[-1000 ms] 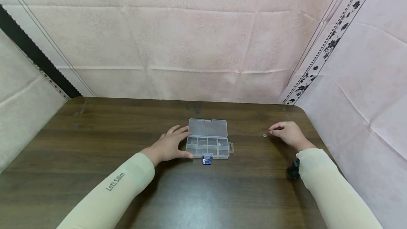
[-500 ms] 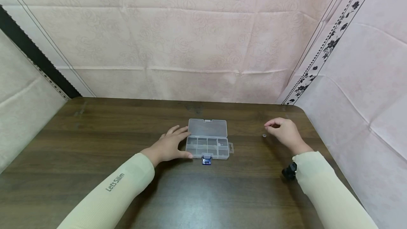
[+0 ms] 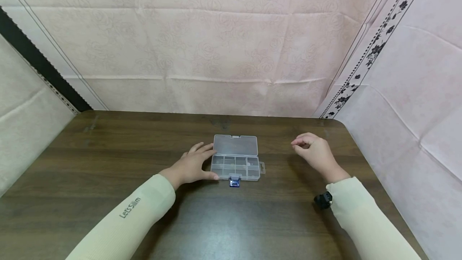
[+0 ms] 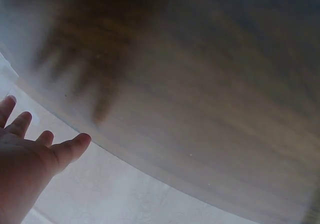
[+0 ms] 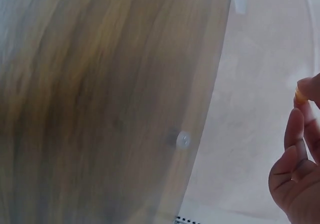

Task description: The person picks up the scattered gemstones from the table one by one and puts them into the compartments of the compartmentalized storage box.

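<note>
A clear plastic compartment box (image 3: 235, 167) lies on the table, its lid (image 3: 236, 145) folded back and its blue front latch (image 3: 234, 182) hanging down. Against the box's left side rests my left hand (image 3: 193, 165), fingers spread and mostly straight, the thumb at the near corner. To the right of the box, my right hand (image 3: 313, 151) is raised above the table. In the right wrist view its thumb and a finger pinch a small yellowish piece (image 5: 300, 95), mostly covered by the fingertips. A small pale round piece (image 5: 183, 140) lies on the table.
The brown wooden table (image 3: 108, 163) runs back to a pale patterned cloth (image 3: 202, 51). More cloth (image 3: 415, 111) hangs along the right edge. A hanging tab (image 3: 262, 167) juts from the box's right side.
My right hand has risen and moved left toward the box, its fingertips together. The small round piece seen earlier beside it is hidden in the head view. My left hand stays in place.
</note>
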### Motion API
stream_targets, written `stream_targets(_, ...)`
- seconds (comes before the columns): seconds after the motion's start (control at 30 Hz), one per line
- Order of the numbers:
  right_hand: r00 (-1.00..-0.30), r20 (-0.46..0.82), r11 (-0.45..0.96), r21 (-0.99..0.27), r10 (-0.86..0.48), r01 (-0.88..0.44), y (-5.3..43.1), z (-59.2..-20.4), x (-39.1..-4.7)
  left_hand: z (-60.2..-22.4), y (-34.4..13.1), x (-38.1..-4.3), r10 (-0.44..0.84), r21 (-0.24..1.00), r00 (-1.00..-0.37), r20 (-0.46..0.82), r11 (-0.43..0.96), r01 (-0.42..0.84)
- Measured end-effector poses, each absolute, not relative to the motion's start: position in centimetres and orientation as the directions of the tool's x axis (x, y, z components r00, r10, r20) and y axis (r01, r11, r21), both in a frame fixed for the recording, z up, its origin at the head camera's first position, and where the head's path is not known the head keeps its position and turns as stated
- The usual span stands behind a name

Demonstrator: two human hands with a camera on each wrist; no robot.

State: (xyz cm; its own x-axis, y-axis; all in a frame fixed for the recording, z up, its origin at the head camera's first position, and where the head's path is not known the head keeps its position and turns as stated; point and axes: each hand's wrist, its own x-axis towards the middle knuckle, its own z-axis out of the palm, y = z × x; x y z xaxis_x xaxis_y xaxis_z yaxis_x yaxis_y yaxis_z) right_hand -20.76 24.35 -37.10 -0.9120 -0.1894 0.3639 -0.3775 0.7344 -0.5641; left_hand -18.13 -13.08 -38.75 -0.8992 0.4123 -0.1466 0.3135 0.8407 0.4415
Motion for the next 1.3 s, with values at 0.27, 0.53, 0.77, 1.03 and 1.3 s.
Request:
stream_targets(0.27, -0.900, 0.379, 0.713, -0.569, -0.214, -0.409, 22.8, -37.2, -20.1, -38.9, -13.1, -18.2, 0.413, 0.456, -0.900, -0.138, 0.833, 0.313)
stream_targets(0.53, -0.891, 0.384, 0.680, -0.588, -0.243, -0.438, 21.2, -37.6, -19.7, -39.0, -13.1, -18.2, 0.410, 0.458, -0.901, -0.140, 0.834, 0.308)
stream_targets(0.77, -0.893, 0.372, 0.660, -0.608, -0.255, -0.441, 20.0, -37.6, -19.5, -39.1, -13.1, -18.2, 0.414, 0.469, -0.899, -0.139, 0.828, 0.309)
stream_targets(1.03, -0.891, 0.362, 0.642, -0.620, -0.274, -0.450, 18.9, -37.7, -19.1, -39.0, -13.1, -18.2, 0.414, 0.467, -0.899, -0.141, 0.829, 0.308)
stream_targets(1.3, -0.882, 0.345, 0.633, -0.615, -0.320, -0.470, 17.9, -38.0, -18.7, -38.9, -13.2, -18.1, 0.419, 0.467, -0.898, -0.133, 0.826, 0.316)
